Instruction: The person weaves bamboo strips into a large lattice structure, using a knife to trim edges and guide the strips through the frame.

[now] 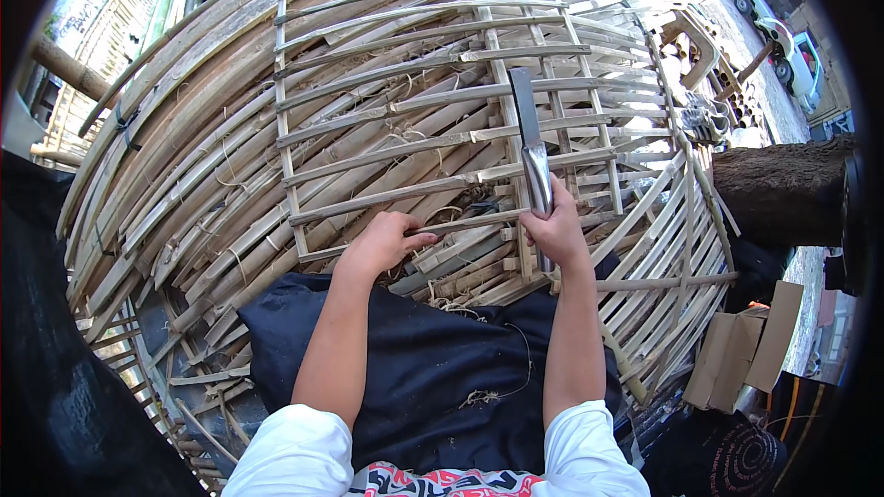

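A lattice frame of split bamboo slats [396,101] lies over a heap of long bamboo strips in front of me. My left hand [382,241] grips the near end of one horizontal slat [460,225] of the frame. My right hand [555,225] is closed around the handle of a large knife with a broad metal blade [527,120], which points away from me and lies along a vertical slat of the frame. A dark cloth [424,359] covers my lap under both forearms.
Piles of bamboo strips [175,193] spread left and far. A second lattice panel [672,258] leans at the right. A tree trunk [783,189], cardboard pieces [750,345] and parked vehicles [792,51] are at the right.
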The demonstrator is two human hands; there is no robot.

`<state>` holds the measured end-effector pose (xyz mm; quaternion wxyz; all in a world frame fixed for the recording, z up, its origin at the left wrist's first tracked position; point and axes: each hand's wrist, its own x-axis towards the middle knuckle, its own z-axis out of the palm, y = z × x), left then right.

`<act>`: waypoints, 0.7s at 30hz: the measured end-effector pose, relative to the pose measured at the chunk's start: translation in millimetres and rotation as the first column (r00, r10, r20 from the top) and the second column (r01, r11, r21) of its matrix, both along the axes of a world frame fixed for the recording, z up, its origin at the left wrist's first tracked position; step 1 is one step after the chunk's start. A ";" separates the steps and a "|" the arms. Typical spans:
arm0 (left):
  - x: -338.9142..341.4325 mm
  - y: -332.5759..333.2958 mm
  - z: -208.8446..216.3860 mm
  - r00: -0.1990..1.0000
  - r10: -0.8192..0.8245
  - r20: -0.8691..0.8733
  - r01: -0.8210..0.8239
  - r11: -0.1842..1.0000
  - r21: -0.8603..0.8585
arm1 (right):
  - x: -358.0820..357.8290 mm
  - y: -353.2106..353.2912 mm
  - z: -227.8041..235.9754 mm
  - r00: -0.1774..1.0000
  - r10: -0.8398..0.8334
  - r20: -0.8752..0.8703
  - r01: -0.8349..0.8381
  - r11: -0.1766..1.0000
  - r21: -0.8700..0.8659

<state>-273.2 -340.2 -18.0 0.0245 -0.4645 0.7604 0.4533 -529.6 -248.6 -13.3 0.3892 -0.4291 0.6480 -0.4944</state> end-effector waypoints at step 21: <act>-0.4 -4.2 -11.3 0.998 -0.040 0.057 0.041 0.999 -0.010 | -5.2 -5.2 -27.4 0.997 0.019 0.077 -0.024 0.998 0.064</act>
